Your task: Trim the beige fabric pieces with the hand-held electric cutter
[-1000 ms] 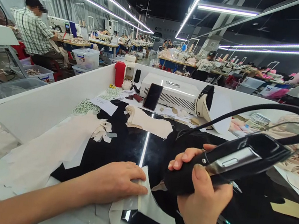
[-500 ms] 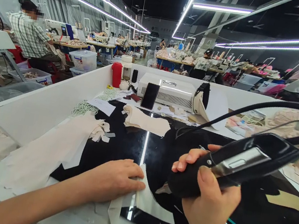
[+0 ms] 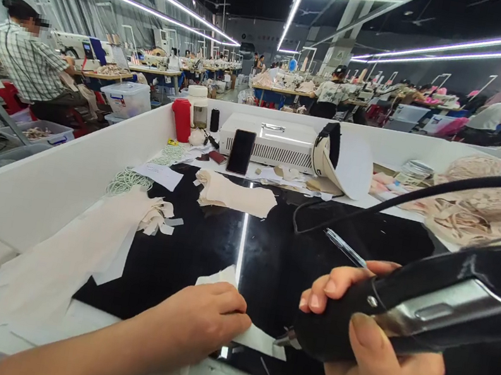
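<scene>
My left hand (image 3: 202, 319) lies flat, fingers curled, on a white fabric piece (image 3: 222, 277) spread over the black glossy table top (image 3: 202, 243). My right hand (image 3: 375, 362) is wrapped around a black hand-held cutting tool (image 3: 432, 304) whose tip comes down at the near right edge of that white piece. A black cable (image 3: 372, 205) runs from the tool to the upper right. A pen (image 3: 345, 248) lies on the black surface just beyond my right fingers.
Cream fabric pieces (image 3: 234, 194) and white scraps (image 3: 90, 250) lie left and centre. A white machine (image 3: 270, 143), a phone (image 3: 241, 151) and a red bottle (image 3: 182, 120) stand at the back by the white wall (image 3: 64, 182). Other people sit at sewing tables behind.
The view has dipped and moved closer. My right hand with the tool has shifted toward me and to the right. The white piece under my left hand has been drawn nearer.
</scene>
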Demonstrator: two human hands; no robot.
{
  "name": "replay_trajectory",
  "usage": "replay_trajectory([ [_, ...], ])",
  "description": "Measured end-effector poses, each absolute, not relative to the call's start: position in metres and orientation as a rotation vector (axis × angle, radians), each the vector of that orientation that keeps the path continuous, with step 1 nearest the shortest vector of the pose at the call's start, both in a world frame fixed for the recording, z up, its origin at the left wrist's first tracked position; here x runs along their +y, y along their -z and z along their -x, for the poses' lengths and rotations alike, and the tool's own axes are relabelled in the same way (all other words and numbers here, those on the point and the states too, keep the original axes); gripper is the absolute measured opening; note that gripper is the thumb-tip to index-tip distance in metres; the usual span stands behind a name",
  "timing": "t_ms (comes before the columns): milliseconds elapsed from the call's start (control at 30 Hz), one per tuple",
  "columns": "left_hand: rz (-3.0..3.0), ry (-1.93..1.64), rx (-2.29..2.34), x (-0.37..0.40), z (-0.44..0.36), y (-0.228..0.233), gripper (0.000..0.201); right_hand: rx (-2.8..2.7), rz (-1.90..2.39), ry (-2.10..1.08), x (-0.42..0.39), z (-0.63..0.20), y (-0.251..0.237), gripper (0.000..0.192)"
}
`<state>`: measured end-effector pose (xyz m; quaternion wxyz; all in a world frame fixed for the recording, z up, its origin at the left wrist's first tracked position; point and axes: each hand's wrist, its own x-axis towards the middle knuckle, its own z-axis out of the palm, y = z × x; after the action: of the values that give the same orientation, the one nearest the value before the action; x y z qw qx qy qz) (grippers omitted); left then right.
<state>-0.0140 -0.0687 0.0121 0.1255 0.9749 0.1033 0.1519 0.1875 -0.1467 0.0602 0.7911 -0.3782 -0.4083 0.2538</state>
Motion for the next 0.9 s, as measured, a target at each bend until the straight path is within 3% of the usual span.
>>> replay_trajectory([
  [533, -2.837, -0.478, 0.313, -0.075, 0.028, -0.011, 0.024, -0.821, 0.792, -0.590, -0.136, -0.175, -0.059, 0.042],
  [900, -2.839, -0.467, 0.326, -0.074, 0.026, -0.011, 0.031, -0.892, 0.765, -0.641, -0.126, -0.168, -0.053, 0.033],
])
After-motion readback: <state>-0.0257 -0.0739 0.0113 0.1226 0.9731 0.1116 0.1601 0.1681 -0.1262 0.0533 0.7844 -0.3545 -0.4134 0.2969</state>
